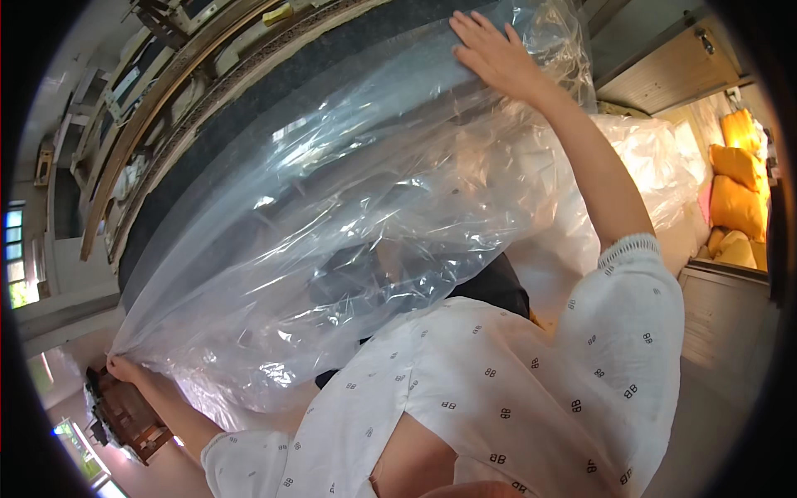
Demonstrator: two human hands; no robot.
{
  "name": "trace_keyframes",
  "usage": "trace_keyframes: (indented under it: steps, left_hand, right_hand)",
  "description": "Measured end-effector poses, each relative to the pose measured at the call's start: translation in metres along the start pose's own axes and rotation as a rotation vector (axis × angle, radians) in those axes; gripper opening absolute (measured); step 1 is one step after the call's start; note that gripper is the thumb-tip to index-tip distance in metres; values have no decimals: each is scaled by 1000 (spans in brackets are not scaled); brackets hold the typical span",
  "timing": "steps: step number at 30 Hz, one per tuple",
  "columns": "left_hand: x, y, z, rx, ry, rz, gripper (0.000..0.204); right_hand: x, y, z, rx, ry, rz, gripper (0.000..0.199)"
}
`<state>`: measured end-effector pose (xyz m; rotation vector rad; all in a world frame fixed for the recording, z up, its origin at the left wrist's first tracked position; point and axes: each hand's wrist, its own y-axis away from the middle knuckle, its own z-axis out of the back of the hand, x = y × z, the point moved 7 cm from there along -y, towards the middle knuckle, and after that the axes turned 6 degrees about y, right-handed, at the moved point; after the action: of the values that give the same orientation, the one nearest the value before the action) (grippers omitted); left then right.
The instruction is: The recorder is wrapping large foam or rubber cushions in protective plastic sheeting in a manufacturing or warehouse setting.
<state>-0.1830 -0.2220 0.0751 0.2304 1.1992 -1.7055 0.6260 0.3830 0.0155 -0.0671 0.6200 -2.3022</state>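
Clearly, the person's arms are stretched wide apart, with a large sheet of clear plastic (332, 216) spanning the whole gap between the two hands. Low on the person's left, the left hand (123, 367) is closed on the sheet's edge, and the film gathers into a point at the fingers. Well apart from it, far forward and to the right, the right hand (496, 60) is open, palm down, its fingers somewhat spread on the plastic near the far edge; it grips nothing.

From the left hand's grip, long taut folds fan out toward the right hand. Nearer the body, between the two forearms, the film is looser and crumpled, catching bright glints, and dark trousers (498, 290) show beside it. Beyond the line between the hands lies a dark surface (170, 195), partly under the plastic. Forward of the left hand, past that surface, run long wooden strips (154, 108), and a small yellow object (276, 14) lies among them, farther along toward the right hand's side.

To the right of the right forearm, more crumpled plastic (652, 153) spreads out, and beyond it sit orange-yellow bundles (739, 199). A wooden panel (672, 70) stands to the right of the right hand.
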Motion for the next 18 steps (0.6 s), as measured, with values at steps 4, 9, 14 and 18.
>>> trace_keyframes:
  steps: [4,9,14,18]
  left_hand:
    - [-47,36,-24,36,153,69,39]
    - [-40,48,41,82,373,185,24]
    - [-38,60,82,123,523,301,27]
    - [-50,78,98,212,606,370,34]
  right_hand:
    - [-16,3,20,-1062,245,170,22]
    - [11,-3,28,-49,-223,76,45]
    - [32,11,21,2,-186,136,40]
    - [21,-10,4,44,-202,109,39]
